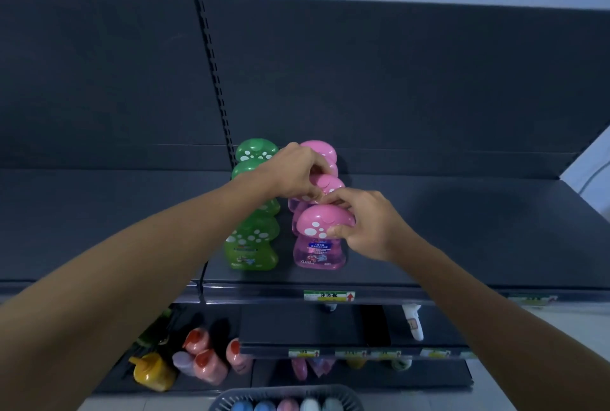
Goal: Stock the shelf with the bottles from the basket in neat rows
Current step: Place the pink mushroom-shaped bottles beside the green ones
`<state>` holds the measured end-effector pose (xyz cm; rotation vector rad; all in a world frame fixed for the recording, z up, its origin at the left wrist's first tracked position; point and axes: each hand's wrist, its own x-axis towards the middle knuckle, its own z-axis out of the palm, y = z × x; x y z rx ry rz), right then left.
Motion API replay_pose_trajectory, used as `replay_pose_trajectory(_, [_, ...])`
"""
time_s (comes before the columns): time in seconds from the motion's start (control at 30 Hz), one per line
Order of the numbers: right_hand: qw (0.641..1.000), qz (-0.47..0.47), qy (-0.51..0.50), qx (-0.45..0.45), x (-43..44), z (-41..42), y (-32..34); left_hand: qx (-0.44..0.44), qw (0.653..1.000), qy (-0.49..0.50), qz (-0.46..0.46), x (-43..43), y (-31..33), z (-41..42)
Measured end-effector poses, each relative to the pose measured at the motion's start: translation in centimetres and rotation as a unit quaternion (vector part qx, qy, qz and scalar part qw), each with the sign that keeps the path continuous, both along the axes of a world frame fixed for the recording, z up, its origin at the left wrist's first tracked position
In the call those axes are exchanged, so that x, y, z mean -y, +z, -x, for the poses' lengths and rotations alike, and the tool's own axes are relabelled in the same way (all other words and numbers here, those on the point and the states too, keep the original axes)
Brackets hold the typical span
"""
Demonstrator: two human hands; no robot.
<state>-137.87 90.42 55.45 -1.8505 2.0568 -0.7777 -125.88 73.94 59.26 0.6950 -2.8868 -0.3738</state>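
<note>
On the dark top shelf stand two rows of mushroom-capped bottles running front to back. The left row is green, the right row pink. My right hand grips the cap of the front pink bottle, thumb on its front. My left hand pinches the cap of the second pink bottle just behind it. A third pink bottle stands at the back. The grey basket at the bottom edge holds several bottles with blue, pink and pale caps.
The top shelf's dark surface runs right of the pink row and left of the green one. Lower shelves carry orange-pink bottles, a yellow bottle and a white bottle. A price tag sits on the shelf's front edge.
</note>
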Motion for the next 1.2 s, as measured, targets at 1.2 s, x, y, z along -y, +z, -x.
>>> replay_pose_trajectory(1.2, [0.998, 0.034, 0.039, -0.036, 0.0, -1.3, -0.7, 0.023, 1.000, -0.006, 0.013, -0.8, 0.5, -3.0])
